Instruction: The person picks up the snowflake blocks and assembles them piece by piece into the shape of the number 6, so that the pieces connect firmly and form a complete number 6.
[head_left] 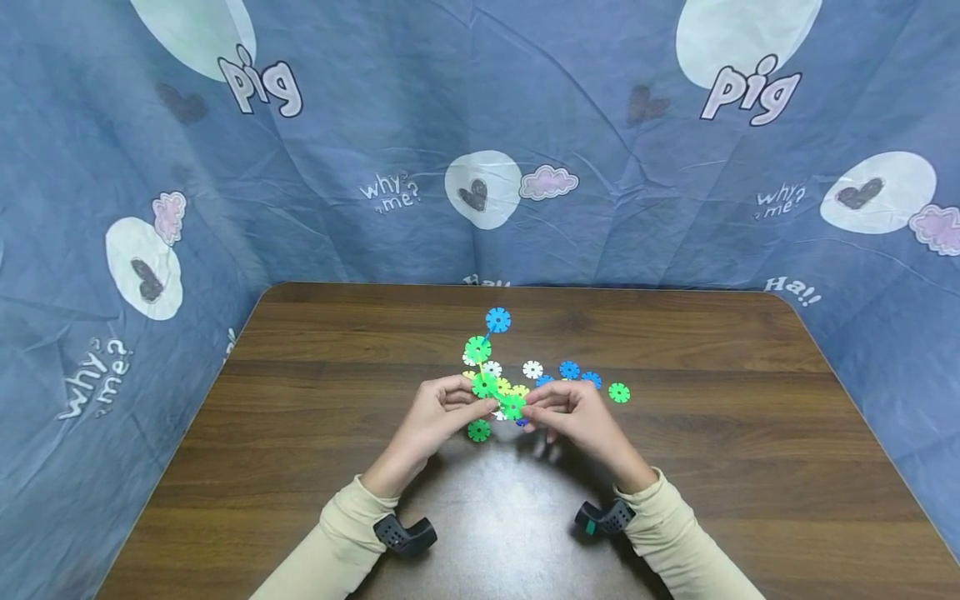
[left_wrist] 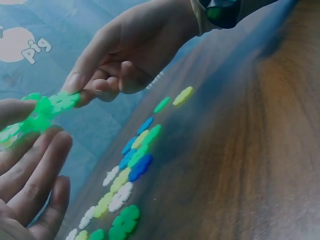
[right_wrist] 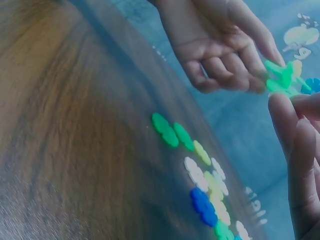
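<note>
Above the table, both hands hold a chain of joined plastic snowflake discs. A blue disc (head_left: 498, 320) forms its far end, and green discs (head_left: 477, 349) follow toward the hands. My left hand (head_left: 438, 419) pinches the chain between thumb and fingers near its green joint (left_wrist: 39, 116). From the other side my right hand (head_left: 581, 414) pinches the rim of the nearest green disc (head_left: 513, 407) between thumb and fingertips. In the right wrist view, the left hand (right_wrist: 220, 47) and the right hand (right_wrist: 297, 145) meet at the green discs.
Loose discs lie on the wooden table (head_left: 300, 467) beneath and beyond the hands: a white disc (head_left: 532, 369), a blue disc (head_left: 569, 369), a green disc (head_left: 618, 392) at the right and another green disc (head_left: 478, 430) nearer, plus several yellow ones. A blue printed cloth (head_left: 420, 100) hangs behind.
</note>
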